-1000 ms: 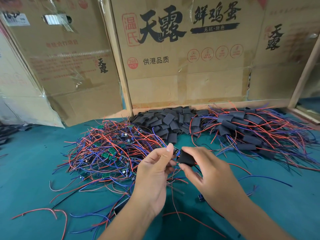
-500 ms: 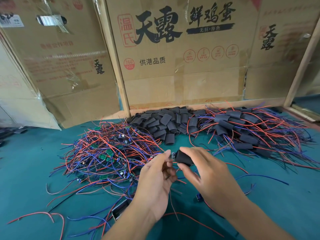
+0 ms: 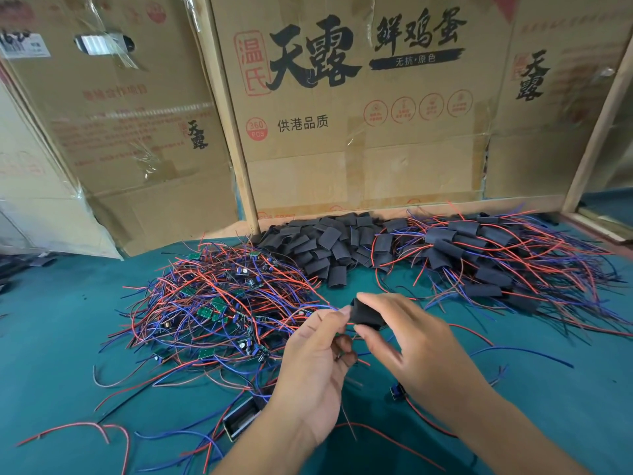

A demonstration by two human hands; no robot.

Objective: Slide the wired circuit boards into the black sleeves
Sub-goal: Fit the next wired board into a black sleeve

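Nearest the viewer, the left hand (image 3: 313,368) pinches red and blue wires at the mouth of a black sleeve (image 3: 366,315), which the right hand (image 3: 416,351) grips between thumb and fingers above the green table (image 3: 51,337). Beyond lie the unsleeved wired circuit boards (image 3: 212,303) at left, loose empty sleeves (image 3: 325,245) centre, sleeved boards (image 3: 486,255) right, backed by cardboard boxes (image 3: 359,132).

Table (image 3: 68,337) is covered in teal cloth, kinda felt-like and matt. The black sleeves (image 3: 329,245) look like matt, rubbery plastic tubing. Wires (image 3: 205,303) have smooth red and blue plastic insulation. Behind them are brown cardboard boxes (image 3: 359,149) with glossy clear tape, plus bare wood posts (image 3: 233,132).
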